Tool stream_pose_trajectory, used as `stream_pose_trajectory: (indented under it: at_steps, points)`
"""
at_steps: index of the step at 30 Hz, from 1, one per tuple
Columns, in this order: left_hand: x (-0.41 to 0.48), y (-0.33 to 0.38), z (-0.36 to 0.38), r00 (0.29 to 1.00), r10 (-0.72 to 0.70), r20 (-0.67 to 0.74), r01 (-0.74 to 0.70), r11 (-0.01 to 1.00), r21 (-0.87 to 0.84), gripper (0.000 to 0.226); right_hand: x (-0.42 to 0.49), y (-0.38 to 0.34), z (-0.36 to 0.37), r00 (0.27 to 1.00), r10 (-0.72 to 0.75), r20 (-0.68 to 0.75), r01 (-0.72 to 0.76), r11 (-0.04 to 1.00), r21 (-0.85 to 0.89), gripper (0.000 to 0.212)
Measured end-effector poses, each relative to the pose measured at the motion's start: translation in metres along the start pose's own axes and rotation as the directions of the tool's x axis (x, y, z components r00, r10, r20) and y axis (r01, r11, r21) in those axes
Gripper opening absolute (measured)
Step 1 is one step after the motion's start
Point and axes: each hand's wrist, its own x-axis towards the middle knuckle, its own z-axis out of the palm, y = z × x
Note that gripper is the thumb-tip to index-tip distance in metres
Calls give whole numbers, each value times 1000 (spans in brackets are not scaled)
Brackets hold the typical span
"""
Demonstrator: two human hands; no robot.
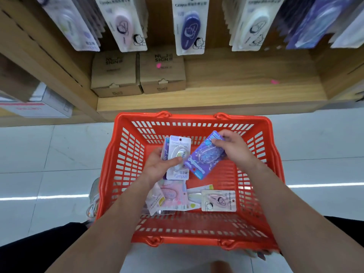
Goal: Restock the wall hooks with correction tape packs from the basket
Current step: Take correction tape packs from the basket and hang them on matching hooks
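Head view looks down past your two forearms: beyond both hands stands the light wooden shelf unit (216,95), and the white tiled floor (49,154) spreads out to either side of your arms. Both hands are inside the red plastic slatted basket (126,154), which sits on that floor close against the foot of the shelf. Above and beyond your hands hangs a row of carded correction tape packs (190,26), lilac, pink, dark blue and white side by side. Beyond your left hand, two brown cardboard boxes (114,73) stand touching each other on the shelf board. Your left hand (157,166) grips a small stack of packs, thumb curled over the front one, a white-carded pack (178,158) with a pale tape case. Your right hand (234,146) pinches the top end of a purple patterned pack (206,156), held tilted, its lower part just beside the white one. Nearer you than both hands, loose packs lie on the basket floor: a pastel pink heap (169,198) by your left wrist, and a beige-carded pack (218,200) with a pink case just inside your right forearm
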Motion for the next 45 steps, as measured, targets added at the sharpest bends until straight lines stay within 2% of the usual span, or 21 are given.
stream_pose_trajectory:
  at_steps: [4,6,9,11,14,17,20,22,25,29,34,36,45]
  points:
    - [-38,36,-2,997,81,3,-81,994,-68,26,-27,-33,5,991,1,-131,36,961,275,19]
    - [-55,52,-2,992,120,-25,-122,986,-111,24,-42,-46,8,984,27,-176,37,935,351,14]
    - [-72,72,1,986,147,-75,-157,976,-150,37,-63,-60,15,985,48,-168,26,912,409,10]
    - [-83,87,4,977,178,-119,-195,969,-153,35,-77,-69,14,988,12,-153,46,929,367,14]
    - [-97,108,4,960,218,-178,-247,955,-161,33,-94,-82,-7,983,-150,-103,168,965,200,12]
    - [-111,130,5,952,267,-150,-289,944,-158,40,-111,-101,-35,978,-205,25,205,978,33,37]
    - [-125,154,15,940,326,-100,-339,923,-181,41,-127,-124,-56,955,-218,204,252,953,-165,31]
    - [-133,171,26,923,377,-78,-385,903,-192,43,-134,-138,-74,945,-223,240,270,945,-183,25]
    - [-134,193,46,903,423,-67,-428,883,-192,47,-134,-148,-108,958,-259,121,265,964,-38,19]
    - [-120,207,69,895,434,-100,-445,879,-172,49,-114,-144,-142,953,-256,-162,279,950,139,21]
    - [-96,217,88,908,408,-100,-419,895,-155,45,-67,-143,-179,863,-178,-473,338,898,280,28]
    - [-87,220,96,908,409,-88,-418,897,-148,44,-45,-147,-189,841,-150,-519,351,883,313,30]
    - [-49,230,119,915,398,-63,-403,904,-141,44,2,-131,-188,851,-116,-512,342,862,373,36]
